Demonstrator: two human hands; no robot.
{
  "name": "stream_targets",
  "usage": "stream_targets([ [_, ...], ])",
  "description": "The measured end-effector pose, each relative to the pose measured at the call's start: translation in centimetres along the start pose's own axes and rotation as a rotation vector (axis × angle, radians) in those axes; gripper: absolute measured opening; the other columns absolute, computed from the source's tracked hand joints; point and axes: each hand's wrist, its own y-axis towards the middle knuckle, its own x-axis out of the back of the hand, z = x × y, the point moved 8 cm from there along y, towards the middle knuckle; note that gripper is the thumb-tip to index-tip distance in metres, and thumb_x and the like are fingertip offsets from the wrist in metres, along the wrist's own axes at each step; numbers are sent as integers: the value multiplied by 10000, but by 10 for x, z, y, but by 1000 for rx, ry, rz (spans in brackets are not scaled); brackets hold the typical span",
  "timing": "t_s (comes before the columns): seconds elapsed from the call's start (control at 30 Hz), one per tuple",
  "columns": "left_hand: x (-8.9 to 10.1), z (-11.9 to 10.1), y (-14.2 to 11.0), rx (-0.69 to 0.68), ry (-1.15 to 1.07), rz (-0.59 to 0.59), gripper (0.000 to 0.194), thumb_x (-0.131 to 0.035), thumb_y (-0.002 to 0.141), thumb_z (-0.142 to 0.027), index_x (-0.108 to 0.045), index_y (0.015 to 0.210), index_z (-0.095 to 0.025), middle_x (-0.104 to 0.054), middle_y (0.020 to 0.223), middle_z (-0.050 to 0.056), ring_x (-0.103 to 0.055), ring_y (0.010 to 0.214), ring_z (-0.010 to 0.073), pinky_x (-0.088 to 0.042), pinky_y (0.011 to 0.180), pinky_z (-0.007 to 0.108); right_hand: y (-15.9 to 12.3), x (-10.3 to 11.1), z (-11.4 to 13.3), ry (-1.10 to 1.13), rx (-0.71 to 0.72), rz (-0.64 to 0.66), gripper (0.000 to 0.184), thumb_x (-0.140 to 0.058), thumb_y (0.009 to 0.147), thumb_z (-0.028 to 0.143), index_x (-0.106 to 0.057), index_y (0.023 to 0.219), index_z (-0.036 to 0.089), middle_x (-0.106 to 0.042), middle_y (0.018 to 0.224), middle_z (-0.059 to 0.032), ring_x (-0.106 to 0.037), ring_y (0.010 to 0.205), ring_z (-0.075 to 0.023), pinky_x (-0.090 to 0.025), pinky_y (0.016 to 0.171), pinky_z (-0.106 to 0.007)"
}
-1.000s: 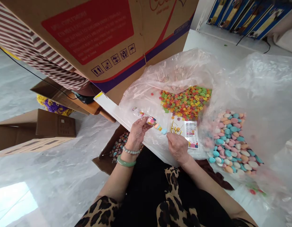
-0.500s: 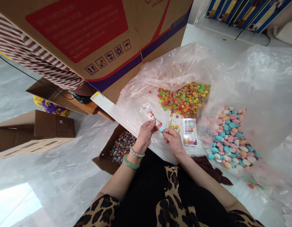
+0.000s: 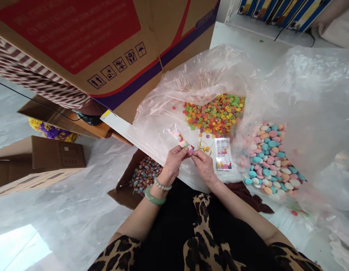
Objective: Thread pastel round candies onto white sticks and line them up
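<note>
Between my hands is a small clear printed candy bag (image 3: 182,140) with pastel candies in it. My left hand (image 3: 174,159) is closed around its lower part, thumb on top. At the bag's near end, my right hand (image 3: 203,164) pinches the edge with thumb and fingertips. Gold twist ties (image 3: 205,146) lie just beyond my right hand. Flat printed bags (image 3: 223,153) rest to their right. Farther back is a heap of colourful ring candies (image 3: 216,113) on clear plastic. Pink, blue and white oval candies (image 3: 273,158) fill a clear plastic bag on the right.
A big printed carton (image 3: 129,45) stands at the back left of the white table. Below the table edge, an open box (image 3: 120,188) holds many small wrapped pieces. A brown cloth (image 3: 247,195) lies near my right forearm. Someone in a striped garment (image 3: 35,71) is behind the carton.
The view has shifted slightly. My hands remain on the candy bag; its near end shows a little differently between my fingers, and the pastel pieces sit farther from my right fingertips.
</note>
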Motion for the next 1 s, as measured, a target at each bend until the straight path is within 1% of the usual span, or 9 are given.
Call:
stream_targets([
  [0.1, -10, 11, -3, 24, -30, 47, 314, -822, 629, -371, -687, 753, -116, -683, 705, 30, -604, 624, 114, -501, 697, 271, 4, -3, -5, 174, -78, 0, 174, -550, 799, 367, -587, 700, 228, -446, 558, 43, -440, 561, -137, -377, 570, -260],
  [0.17, -10, 14, -2, 48, -52, 58, 317, -819, 637, -362, -687, 790, -118, -689, 738, 37, -617, 641, 123, -506, 701, 281, 4, -4, -10, 251, -141, 22, 178, -556, 782, 375, -570, 686, 225, -431, 542, 50, -412, 524, -128, -360, 534, -257],
  [0.37, 14, 1, 7, 61, -110, -67, 299, -768, 707, -388, -658, 798, -125, -696, 749, 59, -658, 670, 160, -531, 722, 321, 1, 8, -17, 185, -168, 43, 133, -595, 726, 325, -610, 655, 214, -461, 567, 40, -420, 538, -119, -329, 520, -254],
  [0.47, 18, -5, 15, 63, -178, -61, 270, -726, 761, -373, -644, 866, -138, -694, 775, 50, -667, 706, 164, -538, 722, 319, -2, 8, -22, 292, -275, 69, 143, -609, 708, 342, -612, 661, 207, -432, 526, 49, -367, 486, -101, -261, 452, -237],
  [0.63, 24, -14, 23, -38, -252, -74, 213, -736, 758, -244, -600, 892, -149, -697, 841, 42, -684, 806, 175, -541, 786, 328, -8, -4, -20, 491, -451, 188, 141, -651, 640, 302, -636, 707, 179, -398, 429, 77, -278, 398, -66, -155, 395, -218],
  [0.73, 20, -11, 20, -50, -256, -61, 232, -747, 749, -236, -589, 899, -157, -694, 867, 33, -690, 823, 176, -537, 792, 314, -11, -14, -15, 652, -515, 309, 223, -638, 628, 227, -660, 841, 165, -365, 408, 100, -230, 370, -53, -121, 392, -213],
  [0.87, 6, -9, 11, -66, -240, -23, 242, -743, 759, -273, -591, 914, -164, -681, 888, 24, -688, 807, 154, -525, 750, 267, -13, -30, -6, 940, -558, 430, 345, -623, 656, 183, -633, 1000, 175, -362, 410, 118, -191, 362, -50, -163, 413, -209],
  [0.93, 1, -8, 8, -74, -240, -22, 242, -739, 761, -275, -589, 917, -167, -675, 896, 19, -686, 825, 146, -516, 756, 250, -13, -36, -4, 967, -554, 445, 345, -626, 675, 196, -625, 1019, 182, -368, 421, 118, -192, 365, -50, -165, 415, -208],
  [1.0, 0, -6, 6, -61, -239, -33, 258, -743, 757, -298, -581, 910, -168, -670, 882, 15, -684, 834, 147, -513, 768, 252, -11, -37, -7, 877, -515, 388, 314, -637, 683, 215, -627, 995, 188, -384, 438, 111, -234, 375, -54, -159, 411, -205],
])
